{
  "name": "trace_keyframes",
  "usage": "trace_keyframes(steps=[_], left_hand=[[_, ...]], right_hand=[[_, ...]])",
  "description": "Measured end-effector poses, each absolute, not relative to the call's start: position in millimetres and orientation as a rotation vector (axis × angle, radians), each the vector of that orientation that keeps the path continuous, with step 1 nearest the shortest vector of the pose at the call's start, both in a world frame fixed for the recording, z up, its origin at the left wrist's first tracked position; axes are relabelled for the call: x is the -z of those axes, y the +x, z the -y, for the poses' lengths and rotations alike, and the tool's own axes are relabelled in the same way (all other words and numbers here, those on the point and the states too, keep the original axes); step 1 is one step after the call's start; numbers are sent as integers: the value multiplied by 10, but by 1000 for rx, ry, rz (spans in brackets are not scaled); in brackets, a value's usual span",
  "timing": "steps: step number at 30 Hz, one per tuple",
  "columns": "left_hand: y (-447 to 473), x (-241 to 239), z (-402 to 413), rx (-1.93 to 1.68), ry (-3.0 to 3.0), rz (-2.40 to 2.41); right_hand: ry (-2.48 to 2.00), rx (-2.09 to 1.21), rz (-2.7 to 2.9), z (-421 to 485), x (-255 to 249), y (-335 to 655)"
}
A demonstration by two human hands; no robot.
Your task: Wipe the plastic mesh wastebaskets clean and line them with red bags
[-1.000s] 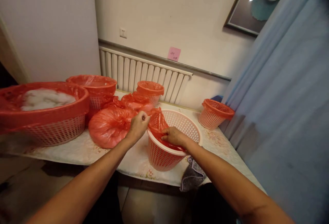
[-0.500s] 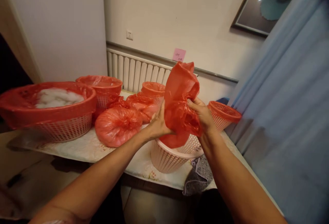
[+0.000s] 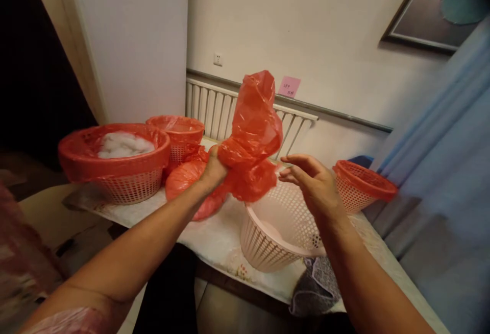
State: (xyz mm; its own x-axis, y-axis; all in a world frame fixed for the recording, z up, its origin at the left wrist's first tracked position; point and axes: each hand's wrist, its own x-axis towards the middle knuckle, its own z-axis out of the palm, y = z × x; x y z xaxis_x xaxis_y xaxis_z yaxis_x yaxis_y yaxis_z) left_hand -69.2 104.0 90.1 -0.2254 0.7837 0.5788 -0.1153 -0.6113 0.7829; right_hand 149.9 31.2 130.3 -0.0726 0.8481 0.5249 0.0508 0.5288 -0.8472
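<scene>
Bunched in my left hand (image 3: pixel 215 169) is a red plastic bag (image 3: pixel 255 124), puffed upward above the grip, with its lower folds hanging over the rim of a white perforated basket (image 3: pixel 264 247). That basket stands upright near the table's front edge, and no liner shows inside it. My right hand (image 3: pixel 314 183) is above the basket's right side, apart from the bag, with fingers spread and curled slightly, holding nothing. Behind my left wrist sits a full, gathered red bag (image 3: pixel 187 183), partly hidden by my forearm.
A red-lined basket (image 3: pixel 132 186) with white fluffy stuff stands at the left. Behind it is another red-lined basket (image 3: pixel 178 145); a third lined basket (image 3: pixel 356 191) leans by the blue curtain (image 3: pixel 444 170). A grey cloth (image 3: pixel 316 288) lies at the front edge. A radiator (image 3: pixel 218 114) lines the wall.
My right hand has let go of the red bag and moved away to the right. My left hand has carried the bag leftward, uncovering more of the white basket. The view has shifted left.
</scene>
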Motion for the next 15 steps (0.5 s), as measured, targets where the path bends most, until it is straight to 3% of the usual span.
trace_keyframes(steps=[5, 7, 10, 15], left_hand=[[-1489, -933, -1529, -2119, 1321, -1013], [-1765, -885, -1734, -2159, 1374, -1355], [-2058, -752, -1999, -2065, 1445, -1637], [-2244, -407, -2342, -1857, 1279, -1655]], right_hand=[[-1014, -814, 1366, -327, -1101, 2039], [-1097, -859, 1312, -341, -949, 2281], [-1220, -920, 1217, -340, -666, 2628], [-1413, -903, 1119, -254, -208, 3097]])
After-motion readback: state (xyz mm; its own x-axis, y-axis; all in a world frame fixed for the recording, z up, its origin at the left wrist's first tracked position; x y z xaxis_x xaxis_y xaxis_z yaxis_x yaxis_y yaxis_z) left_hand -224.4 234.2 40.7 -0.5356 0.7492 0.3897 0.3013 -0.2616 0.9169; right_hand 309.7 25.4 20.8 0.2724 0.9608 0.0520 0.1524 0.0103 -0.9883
